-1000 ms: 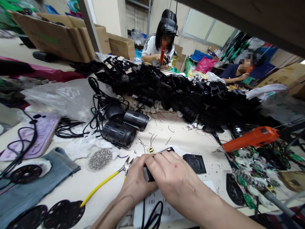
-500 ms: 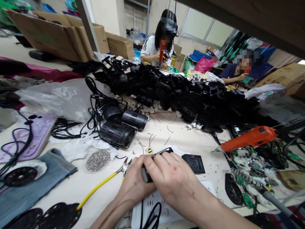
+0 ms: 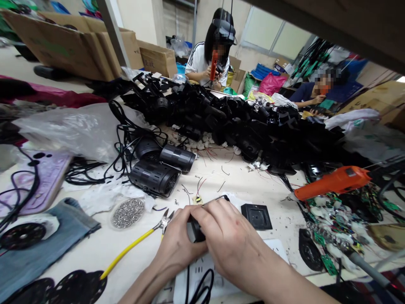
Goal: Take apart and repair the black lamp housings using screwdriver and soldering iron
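My left hand (image 3: 177, 242) and my right hand (image 3: 228, 240) are closed together around a small black part (image 3: 195, 230) just above the table's near edge. The right hand lies over the part and hides most of it. A tiny yellow component with thin wires (image 3: 198, 198) sticks out beyond my fingers. Yellow-handled cutters (image 3: 136, 242) lie just left of my left hand. A black square plate (image 3: 256, 216) lies right of my right hand. A white power strip (image 3: 202, 278) with a black cord sits under my wrists.
Black cylindrical housings (image 3: 155, 177) with cables lie ahead left, beside a round dish of screws (image 3: 127, 213). A long heap of black parts (image 3: 240, 126) crosses the table. An orange power screwdriver (image 3: 329, 183) hangs right, above circuit boards (image 3: 332, 228). Two people (image 3: 209, 59) work opposite.
My hands stay clasped on the black part and have barely shifted. The view has drifted slightly, and the person opposite has raised an orange tool a little.
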`<act>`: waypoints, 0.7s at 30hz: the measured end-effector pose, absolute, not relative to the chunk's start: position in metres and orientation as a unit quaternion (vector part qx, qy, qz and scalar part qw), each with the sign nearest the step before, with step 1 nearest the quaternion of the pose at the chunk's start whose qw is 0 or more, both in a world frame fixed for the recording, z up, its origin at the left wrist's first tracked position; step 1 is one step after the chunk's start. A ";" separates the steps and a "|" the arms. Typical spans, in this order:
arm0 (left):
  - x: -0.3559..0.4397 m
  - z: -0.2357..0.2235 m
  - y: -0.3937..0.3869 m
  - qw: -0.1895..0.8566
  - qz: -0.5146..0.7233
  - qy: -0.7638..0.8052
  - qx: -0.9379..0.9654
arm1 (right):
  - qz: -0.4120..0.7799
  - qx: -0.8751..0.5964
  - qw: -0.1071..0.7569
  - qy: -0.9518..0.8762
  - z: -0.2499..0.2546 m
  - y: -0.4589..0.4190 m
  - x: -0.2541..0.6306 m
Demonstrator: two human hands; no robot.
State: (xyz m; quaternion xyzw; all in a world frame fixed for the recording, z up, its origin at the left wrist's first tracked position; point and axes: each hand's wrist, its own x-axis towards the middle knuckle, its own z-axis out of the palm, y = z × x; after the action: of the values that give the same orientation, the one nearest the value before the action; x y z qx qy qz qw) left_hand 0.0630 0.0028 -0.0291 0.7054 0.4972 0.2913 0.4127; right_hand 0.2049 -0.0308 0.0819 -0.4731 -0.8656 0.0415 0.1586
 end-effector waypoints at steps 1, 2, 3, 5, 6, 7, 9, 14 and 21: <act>0.063 -0.030 0.003 0.409 0.289 0.495 0.709 | 0.015 -0.476 0.150 -0.866 0.081 -0.030 0.205; 0.063 -0.030 0.003 0.407 0.292 0.494 0.711 | -0.012 -0.478 0.142 -0.867 0.080 -0.030 0.204; 0.062 -0.030 0.003 0.409 0.292 0.494 0.710 | -0.034 -0.479 0.138 -0.866 0.080 -0.030 0.204; 0.062 -0.029 0.003 0.422 0.286 0.496 0.703 | -0.054 -0.474 0.144 -0.867 0.081 -0.029 0.203; 0.062 -0.028 0.003 0.426 0.284 0.500 0.698 | -0.051 -0.468 0.152 -0.869 0.082 -0.029 0.202; 0.062 -0.026 0.003 0.429 0.283 0.503 0.695 | -0.044 -0.463 0.161 -0.871 0.083 -0.029 0.202; 0.062 -0.023 0.003 0.433 0.284 0.501 0.693 | -0.026 -0.458 0.174 -0.872 0.084 -0.029 0.202; 0.063 -0.023 0.003 0.437 0.286 0.497 0.693 | 0.027 -0.462 0.183 -0.868 0.084 -0.029 0.202; 0.062 -0.033 0.003 0.403 0.286 0.494 0.715 | 0.057 -0.465 0.191 -0.863 0.087 -0.031 0.206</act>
State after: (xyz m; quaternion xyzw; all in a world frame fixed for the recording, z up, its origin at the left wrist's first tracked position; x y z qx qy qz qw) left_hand 0.0623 0.0032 -0.0331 0.7151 0.4944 0.2857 0.4032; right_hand 0.2063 -0.0314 0.0874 -0.4647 -0.8628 0.0570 0.1907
